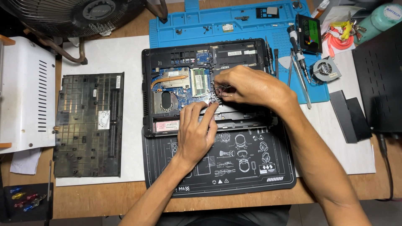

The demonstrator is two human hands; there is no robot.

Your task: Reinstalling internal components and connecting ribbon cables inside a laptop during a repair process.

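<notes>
An opened black laptop (176, 56) lies bottom-up on a dark printed mat (251, 167), its blue circuit board, copper heat pipe (169, 79) and memory module (198, 81) exposed. My left hand (194, 132) rests flat on the laptop's front edge, fingers pointing at the board's middle. My right hand (247, 86) reaches in from the right and pinches thin wires (222, 88) near the laptop's middle.
The removed bottom cover (90, 123) lies to the left on a white sheet. A blue work mat (234, 23) behind holds screws, screwdrivers (299, 58), a small fan (325, 69) and a tester. A desk fan (75, 14) stands far left; black flat parts (349, 115) lie right.
</notes>
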